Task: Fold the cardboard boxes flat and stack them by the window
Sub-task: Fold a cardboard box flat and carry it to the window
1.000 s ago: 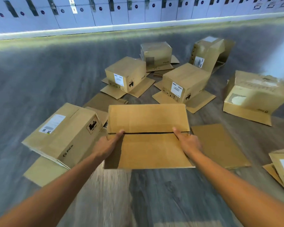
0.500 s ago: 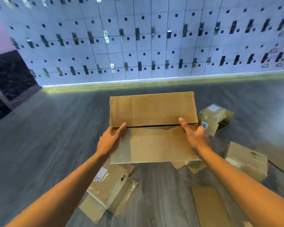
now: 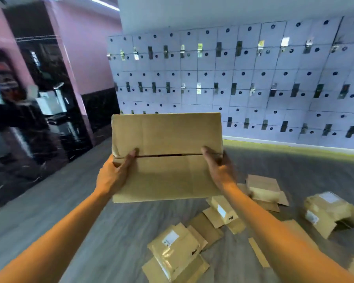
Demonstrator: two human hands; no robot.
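I hold a flattened brown cardboard box (image 3: 168, 156) up in front of me, well above the floor. My left hand (image 3: 113, 174) grips its left edge, thumb on the top face near the slit between the flaps. My right hand (image 3: 218, 168) grips the right edge the same way. Several unfolded boxes lie on the grey floor below and to the right: one with a white label (image 3: 174, 250), a smaller one (image 3: 223, 211), another (image 3: 264, 186) and one at the far right (image 3: 327, 211). No window is in view.
A wall of pale lockers (image 3: 253, 84) fills the back and right. A pink wall with a dark marble base (image 3: 86, 82) and a dark opening (image 3: 29, 111) stand at the left. Loose cardboard flaps (image 3: 258, 252) lie on the floor.
The view has swung up and to the left, bringing the pink wall and dark opening into sight. The flat box has risen with both hands; the boxes on the floor have dropped to the lower right.
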